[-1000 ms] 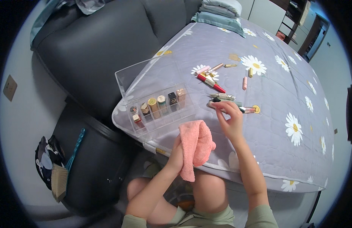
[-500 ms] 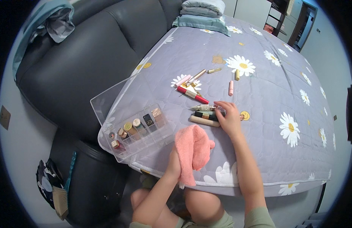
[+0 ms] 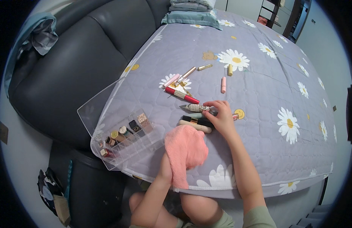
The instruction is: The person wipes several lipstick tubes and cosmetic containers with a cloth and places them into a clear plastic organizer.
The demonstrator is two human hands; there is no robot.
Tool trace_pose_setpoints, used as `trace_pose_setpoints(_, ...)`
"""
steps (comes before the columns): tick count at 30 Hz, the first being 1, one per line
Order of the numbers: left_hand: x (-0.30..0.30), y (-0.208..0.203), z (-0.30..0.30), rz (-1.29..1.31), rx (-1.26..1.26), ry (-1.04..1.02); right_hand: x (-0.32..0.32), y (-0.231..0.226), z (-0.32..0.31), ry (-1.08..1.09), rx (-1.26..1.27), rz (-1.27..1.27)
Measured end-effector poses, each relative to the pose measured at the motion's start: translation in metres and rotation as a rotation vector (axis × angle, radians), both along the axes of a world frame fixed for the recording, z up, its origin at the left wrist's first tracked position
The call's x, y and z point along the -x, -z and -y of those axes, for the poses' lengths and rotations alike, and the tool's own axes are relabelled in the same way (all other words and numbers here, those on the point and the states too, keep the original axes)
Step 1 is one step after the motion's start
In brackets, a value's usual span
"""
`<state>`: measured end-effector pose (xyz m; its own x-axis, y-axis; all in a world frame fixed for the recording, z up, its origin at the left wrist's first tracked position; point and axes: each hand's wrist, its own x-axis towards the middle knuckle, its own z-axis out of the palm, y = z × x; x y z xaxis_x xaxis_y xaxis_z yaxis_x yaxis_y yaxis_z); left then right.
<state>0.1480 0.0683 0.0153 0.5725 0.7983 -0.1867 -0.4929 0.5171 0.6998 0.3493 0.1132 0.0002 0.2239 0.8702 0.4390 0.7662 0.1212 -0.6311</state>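
My left hand point(image 3: 166, 169) is closed on a coral-pink towel point(image 3: 185, 148), which hangs over it and hides most of the fingers. Over the near part of the bed, my right hand point(image 3: 222, 117) has thumb and fingertips around the end of a silver, pearl-studded cosmetic tube point(image 3: 194, 108) with a pointed tip. Beside it lie a pale green tube point(image 3: 192, 115), a black tube with a gold band point(image 3: 198, 122) and a cream tube point(image 3: 195, 126). A pinkish tube point(image 3: 235, 116) pokes out beyond the right hand.
A clear divided cosmetics box point(image 3: 140, 146) stands open at the left, with several lipsticks in its compartments. A red tube point(image 3: 182, 95), a pink tube point(image 3: 223, 85) and a gold tube point(image 3: 230, 70) lie farther off. The dark headboard point(image 3: 69, 76) borders the daisy-print bed point(image 3: 259, 152).
The whole view has shifted slightly, moving the scene left. The towel has spread more over my left hand. My right hand stays at the pearl-studded tube.
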Motion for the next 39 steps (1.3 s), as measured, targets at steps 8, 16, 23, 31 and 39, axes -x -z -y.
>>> trace_pose_setpoints(8,0.014,-0.008,0.012,0.064,0.034,-0.137,0.012,-0.012,0.003,0.002,-0.187,-0.052)
trace_pose_setpoints(16,0.035,-0.005,0.018,0.162,0.031,-0.193,0.043,-0.047,0.026,-0.116,-0.211,-0.306)
trace_pose_setpoints(23,0.048,-0.024,0.029,0.209,-0.021,-0.241,0.084,-0.071,0.065,-0.294,-0.228,-0.301)
trace_pose_setpoints(31,0.055,-0.026,0.028,0.168,-0.221,-0.369,0.111,-0.057,0.075,-0.525,-0.213,-0.265)
trace_pose_setpoints(39,0.044,-0.024,0.027,0.068,-0.289,-0.506,0.119,-0.017,0.079,-0.466,-0.179,-0.446)
